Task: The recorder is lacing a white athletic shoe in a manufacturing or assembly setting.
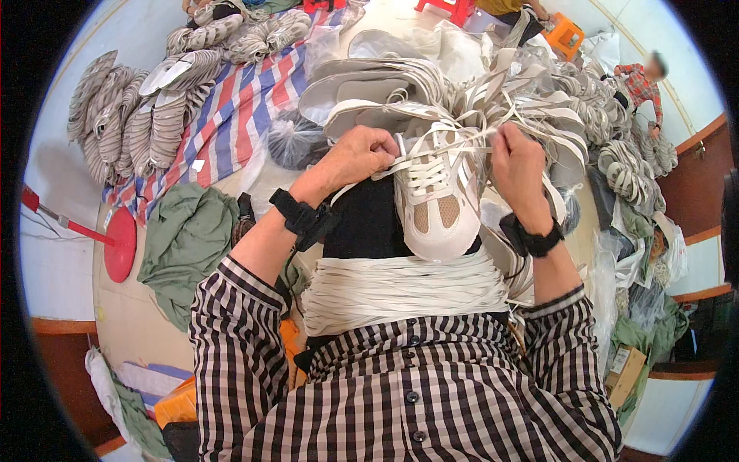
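A white and beige sneaker (pixel 439 227) points toe toward me over my dark-covered lap, with white laces crossed through its lower eyelets. My left hand (pixel 360 159) is closed in a pinch at the left side of its collar, on a shoelace. On the other side, my right hand (pixel 519 163) is closed round the shoelace (pixel 462 141), which stretches across the top of the shoe between both hands. Across my lap lies a thick bundle of white laces (pixel 404 289). Just beyond the sneaker, more pale shoe uppers (pixel 369 88) are heaped with loose laces.
Bundled shoe parts (pixel 146 115) lie on a striped sheet (pixel 242 108) at the far left. Green cloth (pixel 185 239) and a red round base (pixel 120 245) are on the left floor. More bundles (pixel 631 173) line the right. Another person (pixel 640 86) and an orange stool (pixel 566 35) are farther off.
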Demonstrator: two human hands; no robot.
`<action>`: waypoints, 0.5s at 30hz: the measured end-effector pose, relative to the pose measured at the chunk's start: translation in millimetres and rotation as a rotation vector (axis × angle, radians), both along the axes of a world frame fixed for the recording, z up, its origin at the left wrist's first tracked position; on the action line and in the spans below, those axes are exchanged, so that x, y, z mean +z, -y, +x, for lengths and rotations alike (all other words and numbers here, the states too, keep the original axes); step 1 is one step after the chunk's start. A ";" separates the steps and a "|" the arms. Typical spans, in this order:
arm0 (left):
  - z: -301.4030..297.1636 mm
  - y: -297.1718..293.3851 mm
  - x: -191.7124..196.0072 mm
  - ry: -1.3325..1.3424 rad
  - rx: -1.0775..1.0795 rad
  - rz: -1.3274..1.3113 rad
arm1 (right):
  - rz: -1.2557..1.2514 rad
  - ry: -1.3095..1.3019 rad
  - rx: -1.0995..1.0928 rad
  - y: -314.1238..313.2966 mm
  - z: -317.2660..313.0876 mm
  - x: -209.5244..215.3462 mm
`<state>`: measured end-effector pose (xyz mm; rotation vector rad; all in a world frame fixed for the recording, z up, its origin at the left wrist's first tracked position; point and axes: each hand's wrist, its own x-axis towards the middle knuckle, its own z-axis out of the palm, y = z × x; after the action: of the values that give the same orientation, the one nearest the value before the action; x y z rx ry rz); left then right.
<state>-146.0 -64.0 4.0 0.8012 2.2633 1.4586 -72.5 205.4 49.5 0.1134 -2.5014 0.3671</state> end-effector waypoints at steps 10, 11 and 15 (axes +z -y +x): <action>2.4 -0.1 -11.7 -0.199 0.067 -0.056 | -0.936 -0.060 0.365 21.7 -14.4 -11.8; 2.6 -0.1 -12.5 -0.163 0.092 -0.051 | -0.987 -0.018 0.317 18.8 -10.6 -13.6; 5.1 7.9 -13.9 -0.414 0.138 -0.079 | -1.107 0.135 0.285 6.1 5.4 -25.9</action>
<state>-140.9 -72.0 -10.0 1.0187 2.7098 1.3481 -67.1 199.3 23.6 -0.0094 -2.0505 1.8284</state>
